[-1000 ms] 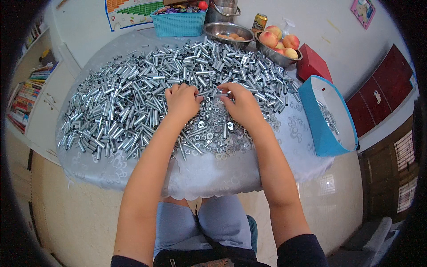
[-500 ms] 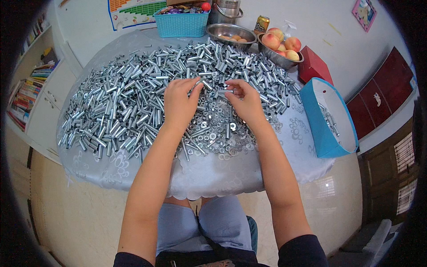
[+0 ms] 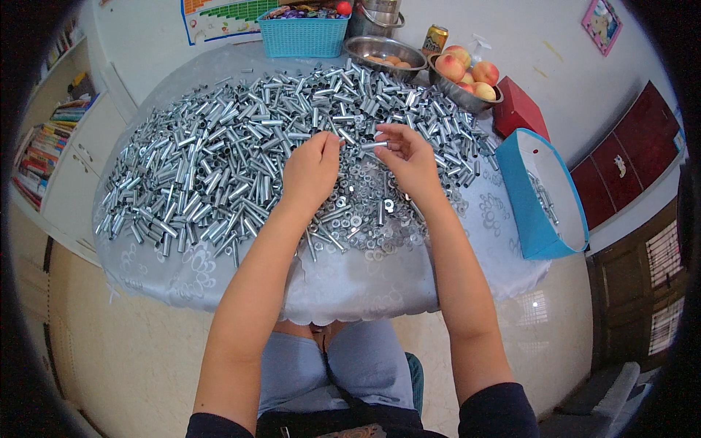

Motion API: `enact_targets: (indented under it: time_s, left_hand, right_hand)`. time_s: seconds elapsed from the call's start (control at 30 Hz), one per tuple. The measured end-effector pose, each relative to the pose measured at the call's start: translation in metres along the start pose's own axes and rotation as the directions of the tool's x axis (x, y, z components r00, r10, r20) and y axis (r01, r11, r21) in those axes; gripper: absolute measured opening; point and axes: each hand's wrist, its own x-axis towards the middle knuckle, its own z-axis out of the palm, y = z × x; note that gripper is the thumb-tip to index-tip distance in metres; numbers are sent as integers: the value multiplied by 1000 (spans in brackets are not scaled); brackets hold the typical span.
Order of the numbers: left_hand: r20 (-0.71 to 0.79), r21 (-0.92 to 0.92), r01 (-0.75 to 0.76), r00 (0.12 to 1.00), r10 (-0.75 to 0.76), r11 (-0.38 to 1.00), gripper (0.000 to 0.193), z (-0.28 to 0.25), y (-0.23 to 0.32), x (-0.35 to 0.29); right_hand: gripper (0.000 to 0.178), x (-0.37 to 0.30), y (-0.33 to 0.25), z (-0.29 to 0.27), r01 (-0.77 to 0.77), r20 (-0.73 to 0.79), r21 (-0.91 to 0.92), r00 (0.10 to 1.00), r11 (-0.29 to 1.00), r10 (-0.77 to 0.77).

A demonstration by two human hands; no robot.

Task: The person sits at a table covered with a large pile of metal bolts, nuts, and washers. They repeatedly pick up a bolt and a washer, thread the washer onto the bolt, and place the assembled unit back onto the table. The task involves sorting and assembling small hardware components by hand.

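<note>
A wide heap of shiny metal sleeves (image 3: 219, 157) covers the table, and loose nuts and washers (image 3: 358, 219) lie at its near edge. Above the middle of the heap, my right hand (image 3: 412, 166) pinches a metal sleeve (image 3: 374, 146) between thumb and fingers; the sleeve points left. My left hand (image 3: 312, 174) is just left of it, thumb and fingertips closed together near the sleeve's free end. Whatever the left fingertips hold is too small and too covered to name. The two hands are a short gap apart.
At the right edge stands a blue open box (image 3: 522, 197) with some metal pieces inside. Behind the heap are a turquoise basket (image 3: 303, 38), a steel bowl of eggs (image 3: 358, 52), a bowl of peaches (image 3: 467, 98), a can (image 3: 436, 38) and a red box (image 3: 518, 109).
My left hand has moved slightly right, its thumb and fingertips drawing together. My right hand still holds the sleeve and has shifted a little to the right.
</note>
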Motion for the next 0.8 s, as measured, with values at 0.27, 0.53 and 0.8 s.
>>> enact_targets:
  time_s: [0.27, 0.53, 0.8]
  left_hand:
    - [21, -133, -40, 999, 44, 990, 20, 7, 0, -1]
    - [88, -433, 10, 996, 32, 901, 12, 8, 6, 0]
    - [152, -447, -17, 984, 95, 894, 11, 13, 1, -1]
  right_hand:
    - [34, -2, -3, 2, -1, 24, 59, 1000, 998, -1]
    - [45, -2, -6, 2, 21, 52, 19, 998, 1000, -22]
    - [64, -13, -26, 7, 249, 143, -332, 967, 910, -213]
